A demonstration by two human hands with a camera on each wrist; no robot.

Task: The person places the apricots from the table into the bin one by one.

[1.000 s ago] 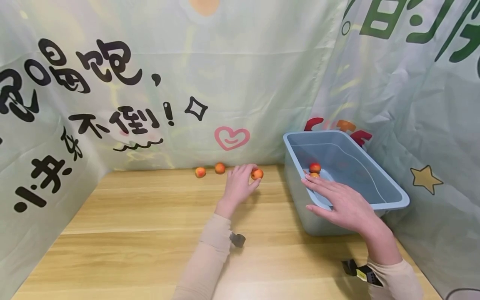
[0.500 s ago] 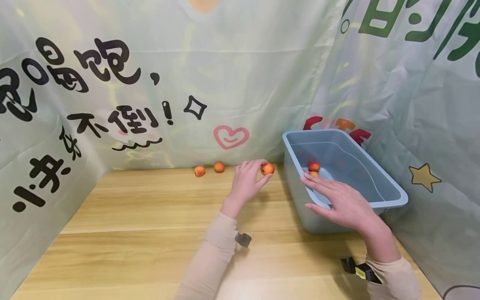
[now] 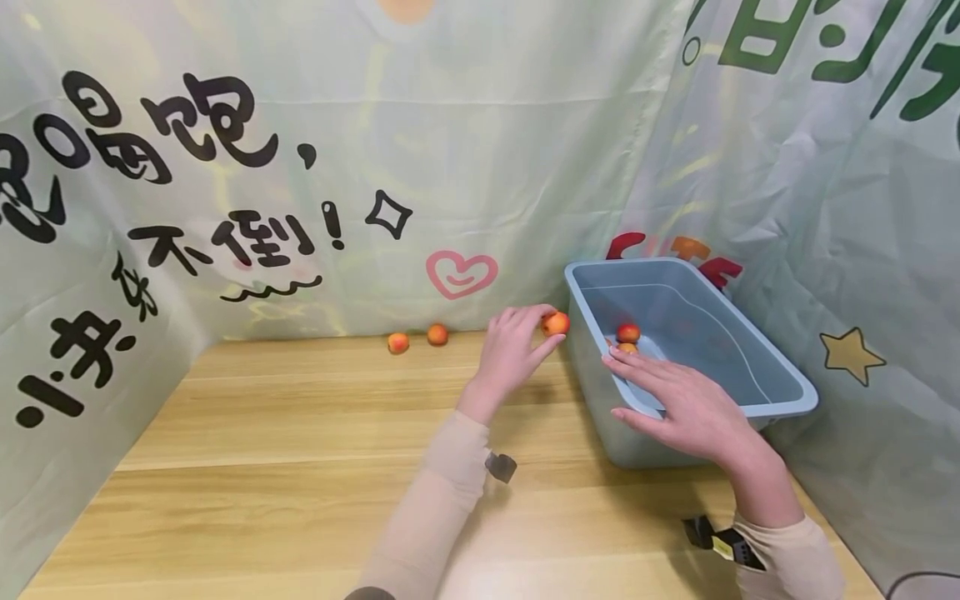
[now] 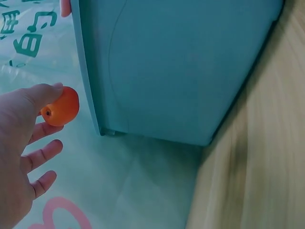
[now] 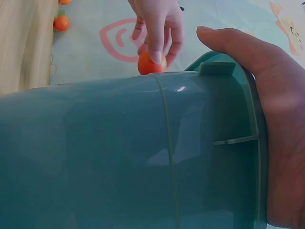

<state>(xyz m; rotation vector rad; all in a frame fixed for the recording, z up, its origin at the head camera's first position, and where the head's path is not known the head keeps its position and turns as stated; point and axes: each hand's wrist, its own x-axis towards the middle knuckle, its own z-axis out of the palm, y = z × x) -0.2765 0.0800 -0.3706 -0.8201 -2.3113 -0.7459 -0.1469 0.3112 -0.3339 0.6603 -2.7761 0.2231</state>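
Midair, the left hand (image 3: 512,352) pinches an orange fruit (image 3: 557,324); the right hand (image 3: 690,408) rests straight-fingered on a blue tub (image 3: 606,417); only the head view shows fruits inside (image 3: 628,333); the cloth (image 3: 510,167) reads "不倒!"

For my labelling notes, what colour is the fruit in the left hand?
The fruit is orange, best seen in the left wrist view.

In the head view we see a wood-grained bench (image 3: 262,483) across the lower frame. Along its far edge, just left of centre, we find an orange-red fruit (image 3: 398,342) near a second fruit (image 3: 438,334). Right of centre, a blue bin (image 3: 611,429) stands upright on the wood.
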